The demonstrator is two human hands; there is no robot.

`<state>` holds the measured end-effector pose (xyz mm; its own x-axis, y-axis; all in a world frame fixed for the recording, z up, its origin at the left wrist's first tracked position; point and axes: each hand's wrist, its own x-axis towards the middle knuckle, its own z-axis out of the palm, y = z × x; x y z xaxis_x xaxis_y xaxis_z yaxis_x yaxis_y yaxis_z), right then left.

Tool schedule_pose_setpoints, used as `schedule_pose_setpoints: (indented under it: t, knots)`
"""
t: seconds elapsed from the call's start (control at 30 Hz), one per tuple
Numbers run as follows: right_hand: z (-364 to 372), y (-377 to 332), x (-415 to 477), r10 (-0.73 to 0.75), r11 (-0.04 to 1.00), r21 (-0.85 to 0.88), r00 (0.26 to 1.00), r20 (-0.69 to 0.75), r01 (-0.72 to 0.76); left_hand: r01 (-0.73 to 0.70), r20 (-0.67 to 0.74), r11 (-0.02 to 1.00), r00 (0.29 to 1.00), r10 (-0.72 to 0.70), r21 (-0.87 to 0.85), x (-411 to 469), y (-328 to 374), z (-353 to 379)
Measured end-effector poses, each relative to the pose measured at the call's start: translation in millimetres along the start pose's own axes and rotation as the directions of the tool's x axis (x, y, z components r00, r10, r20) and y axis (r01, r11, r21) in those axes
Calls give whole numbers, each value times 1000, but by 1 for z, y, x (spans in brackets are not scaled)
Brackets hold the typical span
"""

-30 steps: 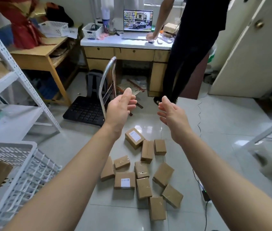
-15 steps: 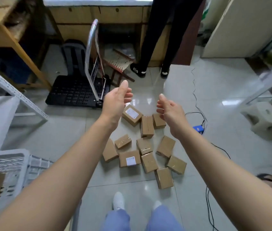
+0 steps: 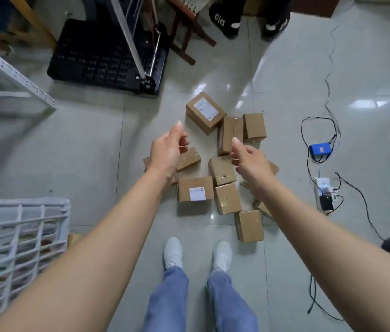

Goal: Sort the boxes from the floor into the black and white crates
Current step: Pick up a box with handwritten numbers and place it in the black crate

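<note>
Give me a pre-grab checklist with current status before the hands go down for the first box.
1. Left hand empty and open: ok.
2. Right hand empty and open: ok.
3. Boxes within view, e.g. labelled box: ok.
4. White crate at hand, lower left: ok.
5. Black crate reachable past the trolley handle: cannot tell.
6. Cables away from the boxes: ok.

A blue device [image 3: 320, 149] with black cables [image 3: 318, 121], a power strip [image 3: 325, 191], and someone's black shoes [image 3: 225, 21].
</note>
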<state>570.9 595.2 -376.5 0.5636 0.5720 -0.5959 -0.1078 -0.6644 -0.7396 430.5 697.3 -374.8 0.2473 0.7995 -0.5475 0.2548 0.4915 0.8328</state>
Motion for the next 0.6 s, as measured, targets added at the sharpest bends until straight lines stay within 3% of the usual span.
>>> schedule_pose_setpoints:
  t: [0.33, 0.6]
  knots:
    - [63, 170, 123, 163, 982, -93, 987, -5, -163, 228, -158, 969, 964, -212, 93, 112, -203, 6]
    - [109, 280, 209, 207, 971, -118, 978, -24, -208, 344, -171, 915, 935, -312, 209, 188, -330, 21]
